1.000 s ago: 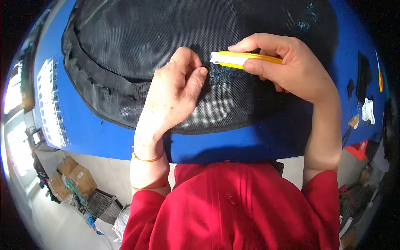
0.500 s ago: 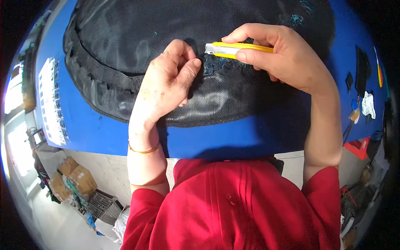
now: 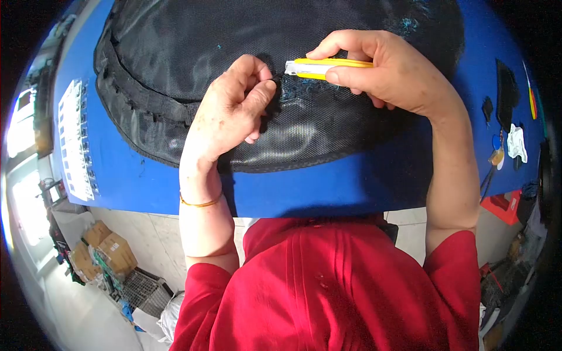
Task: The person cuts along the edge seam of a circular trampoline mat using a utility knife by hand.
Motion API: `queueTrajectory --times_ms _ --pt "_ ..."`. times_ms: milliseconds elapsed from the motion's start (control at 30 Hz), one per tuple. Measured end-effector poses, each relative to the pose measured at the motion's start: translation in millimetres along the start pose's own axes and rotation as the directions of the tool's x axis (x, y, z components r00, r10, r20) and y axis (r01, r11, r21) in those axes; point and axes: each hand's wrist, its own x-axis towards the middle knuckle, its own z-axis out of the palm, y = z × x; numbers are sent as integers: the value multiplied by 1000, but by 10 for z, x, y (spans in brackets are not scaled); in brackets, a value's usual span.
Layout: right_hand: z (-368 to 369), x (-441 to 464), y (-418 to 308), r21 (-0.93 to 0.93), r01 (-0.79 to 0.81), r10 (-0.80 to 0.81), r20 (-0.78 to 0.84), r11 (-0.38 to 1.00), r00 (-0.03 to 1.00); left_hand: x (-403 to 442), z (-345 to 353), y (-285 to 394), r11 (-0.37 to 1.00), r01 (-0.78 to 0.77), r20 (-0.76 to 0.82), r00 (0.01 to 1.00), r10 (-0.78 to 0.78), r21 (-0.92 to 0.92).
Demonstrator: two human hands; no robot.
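Note:
A large black mesh fabric piece (image 3: 310, 134) with a rounded edge and a folded seam band lies on the blue table (image 3: 281, 196). My left hand (image 3: 231, 108) is over it, thumb and forefinger pinched together; what sits between the tips is too small to make out. In my right hand (image 3: 404, 73) is a yellow utility knife (image 3: 325, 68), held between thumb and fingers. Its metal tip points left, a short way from the left fingertips. Blue thread scraps (image 3: 310, 89) cling to the mesh below the knife, and another tuft (image 3: 408, 25) shows farther back.
A strip of clear plastic compartments (image 3: 76, 140) stands along the table's left side. At the right lie a black strip (image 3: 504, 93), a crumpled white wrapper (image 3: 517, 143) and small tools. A red bin (image 3: 504, 206) is by the right edge; cardboard boxes (image 3: 114, 251) are on the floor at left.
The right hand and knife have shifted slightly left and up. The left hand keeps its pinch, moved a little left. The mesh appears slightly shifted in view.

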Motion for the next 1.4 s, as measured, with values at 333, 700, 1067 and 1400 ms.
queueTrajectory --times_ms 333,700,1067,1400 --pt "-35 -3 -21 15 -55 54 68 998 996 10 -17 -29 999 -1 6 1000 1 -40" --pt "-32 41 36 -28 67 -68 -31 997 997 3 -11 -9 999 -3 6 1000 4 -43" --pt "20 47 53 -28 79 -80 -24 996 997 11 -21 -34 1000 -19 10 1000 19 -3" --pt "-22 39 -37 -61 -30 32 45 998 998 29 -40 -71 1000 -20 9 1000 20 -19"
